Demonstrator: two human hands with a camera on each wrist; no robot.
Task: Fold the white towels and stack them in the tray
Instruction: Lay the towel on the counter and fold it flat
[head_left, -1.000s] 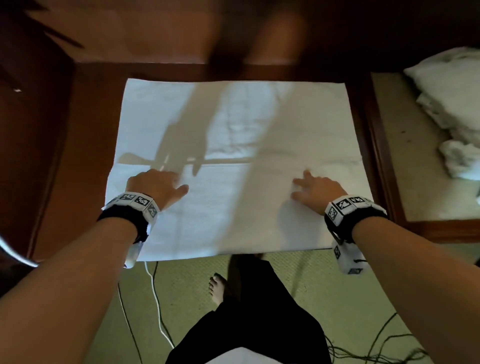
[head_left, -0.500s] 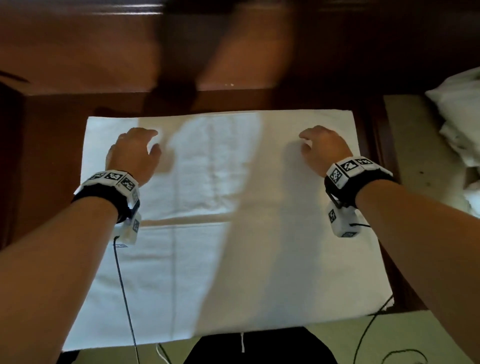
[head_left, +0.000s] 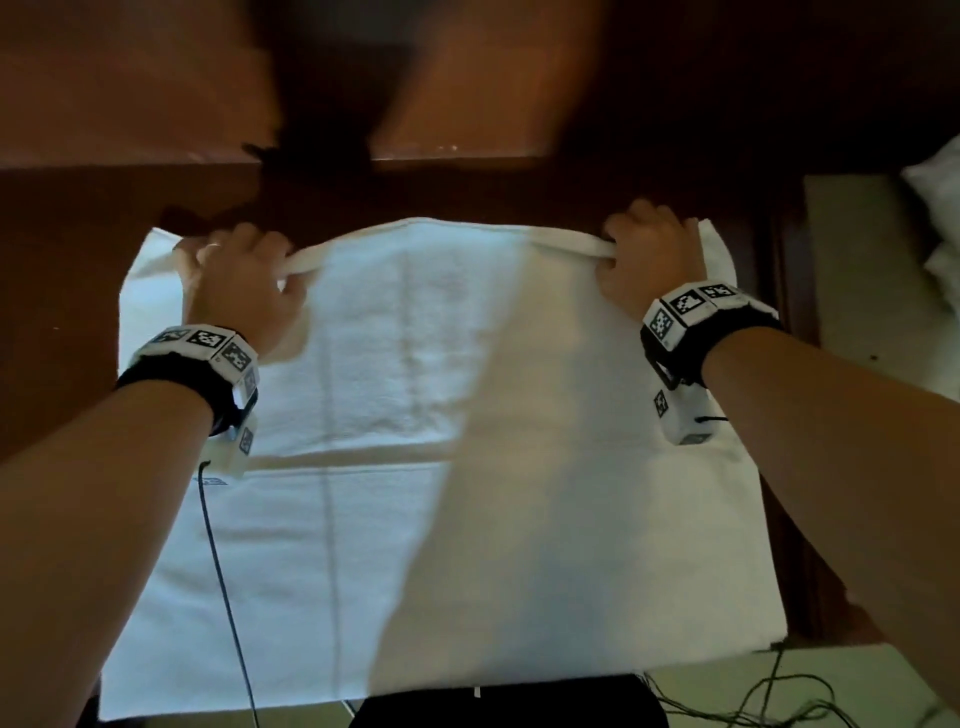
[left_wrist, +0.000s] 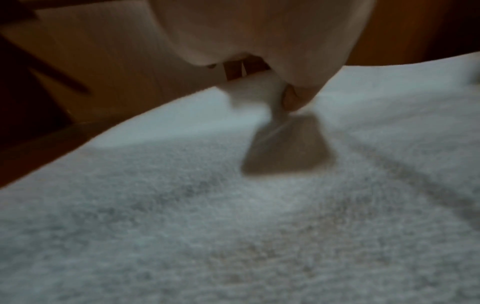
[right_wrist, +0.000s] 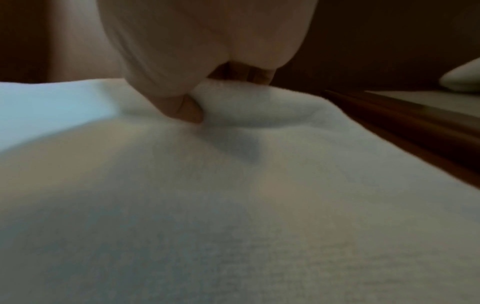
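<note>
The left hand (head_left: 244, 291) and right hand (head_left: 649, 260) each pinch the far edge of the white towel (head_left: 441, 519), thumbs under the bunched, lifted hem. The towel's remaining part lies spread flat on the dark wooden table (head_left: 62, 312), its near edge overhanging. More crumpled towels (head_left: 940, 208) sit at far right.

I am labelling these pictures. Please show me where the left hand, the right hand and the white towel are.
left hand (head_left: 244, 291): head view, on the back of the hand.
right hand (head_left: 649, 260): head view, on the back of the hand.
white towel (head_left: 467, 519): head view, on its flat middle part.
</note>
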